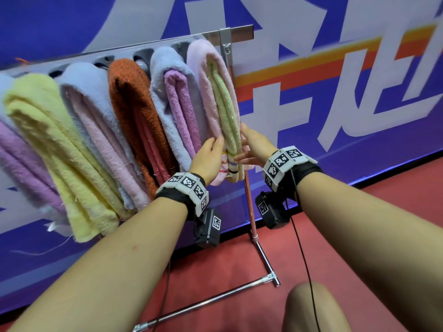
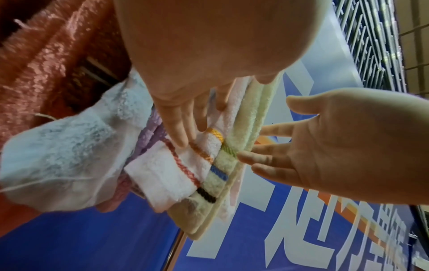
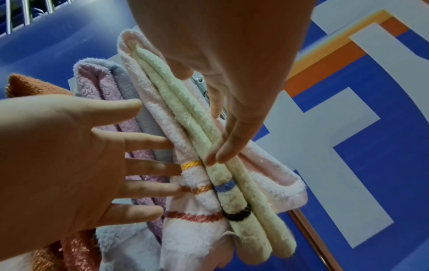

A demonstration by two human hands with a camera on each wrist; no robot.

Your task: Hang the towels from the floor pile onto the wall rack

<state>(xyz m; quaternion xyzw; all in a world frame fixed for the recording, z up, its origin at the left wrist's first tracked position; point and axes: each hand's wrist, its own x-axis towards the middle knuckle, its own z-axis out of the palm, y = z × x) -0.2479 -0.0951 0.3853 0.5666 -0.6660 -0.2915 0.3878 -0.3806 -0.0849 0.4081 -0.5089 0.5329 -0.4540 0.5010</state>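
Observation:
A pink towel (image 1: 203, 75) folded round a pale green towel (image 1: 225, 109) hangs at the right end of the metal wall rack (image 1: 239, 31). Both carry coloured stripes near the lower end. My left hand (image 1: 213, 146) lies flat against the pink side with straight fingers (image 2: 178, 132). My right hand (image 1: 247, 144) touches the green edge from the right, its fingers (image 3: 225, 152) also straight. The green towel (image 3: 185, 102) sits between the two palms, with the pink towel (image 3: 192, 238) wrapped round it. The floor pile is out of view.
Left along the rack hang a blue-and-purple towel (image 1: 167, 97), an orange one (image 1: 134, 97), a blue-and-pink one (image 1: 91, 101) and a yellow one (image 1: 48, 130). The rack's upright post (image 1: 248, 192) and foot bar (image 1: 203, 305) stand on red floor. A blue banner (image 1: 359, 68) is behind.

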